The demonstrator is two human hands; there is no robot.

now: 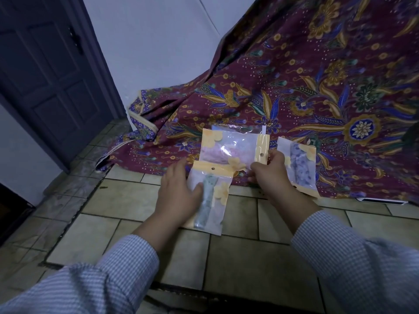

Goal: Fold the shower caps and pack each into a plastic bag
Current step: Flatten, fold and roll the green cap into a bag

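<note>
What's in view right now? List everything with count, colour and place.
packed bags: 3, clear with yellow flower print; pink cap bag on the cloth, grey-blue cap bag nearest on the tiles, blue cap bag at right
batik cloth: 1, maroon with gold and blue flowers, draped from wall to floor
floor tiles: beige, foreground
door: 1, dark, far left
left hand: on the nearest bag
right hand: at the pink bag's edge
sleeves: 2, blue-checked

**Three packed bags on tile and batik**

The left hand [179,191] rests on the near bag [212,200]; the right hand [269,171] pinches the far bag [233,146]. A third bag [299,166] lies right, on patterned cloth [317,75] over floor tiles [136,200].
</note>
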